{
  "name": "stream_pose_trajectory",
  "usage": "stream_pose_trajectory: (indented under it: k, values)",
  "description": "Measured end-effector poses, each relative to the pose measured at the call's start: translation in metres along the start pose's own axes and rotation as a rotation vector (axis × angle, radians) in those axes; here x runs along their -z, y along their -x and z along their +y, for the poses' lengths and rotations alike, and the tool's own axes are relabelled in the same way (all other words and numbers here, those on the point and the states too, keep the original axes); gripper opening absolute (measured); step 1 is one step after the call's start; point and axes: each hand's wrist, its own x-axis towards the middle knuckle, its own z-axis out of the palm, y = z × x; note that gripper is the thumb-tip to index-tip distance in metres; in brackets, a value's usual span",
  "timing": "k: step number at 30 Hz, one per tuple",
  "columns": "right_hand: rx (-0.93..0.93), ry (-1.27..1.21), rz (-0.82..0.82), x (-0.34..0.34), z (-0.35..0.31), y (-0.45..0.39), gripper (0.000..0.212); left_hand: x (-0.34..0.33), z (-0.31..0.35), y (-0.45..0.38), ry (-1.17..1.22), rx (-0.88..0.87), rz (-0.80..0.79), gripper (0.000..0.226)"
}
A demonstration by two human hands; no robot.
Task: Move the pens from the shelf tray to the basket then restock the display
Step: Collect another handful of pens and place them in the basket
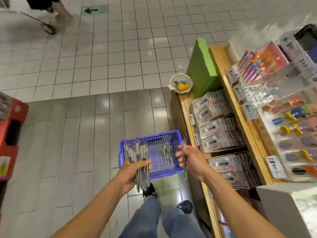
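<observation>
A blue plastic basket (169, 137) stands on the grey floor just ahead of my feet. Several clear pens (166, 151) lie inside it. My left hand (132, 174) grips a thick bundle of clear pens (141, 157) above the basket's left side. My right hand (190, 160) pinches a single clear pen (185, 162) upright over the basket's right rim. The shelf tray is not clearly visible.
A wooden display shelf (240, 121) runs along the right, stocked with packaged goods (217, 129), price tags and colourful stationery. A white bowl (181, 82) and green box (202, 69) sit at its far end. A red crate (12, 133) stands left. Another person's legs (56, 9) show far back.
</observation>
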Motion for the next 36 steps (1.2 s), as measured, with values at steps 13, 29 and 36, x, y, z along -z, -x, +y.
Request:
stream_pose_trajectory:
  k: [13,29,36]
  values:
    - [-0.169,0.337,0.232,0.023,0.145,-0.266,0.011,0.049,-0.122,-0.313,0.006,0.205,0.245,0.076]
    - [-0.112,1.002,0.420,0.129,0.385,-0.609,0.029,0.051,-0.298,-0.683,-0.158,0.122,0.304,0.048]
    - [-0.083,1.025,0.396,0.130,0.387,-0.619,0.040,0.032,-0.291,-0.700,-0.291,0.059,0.377,0.062]
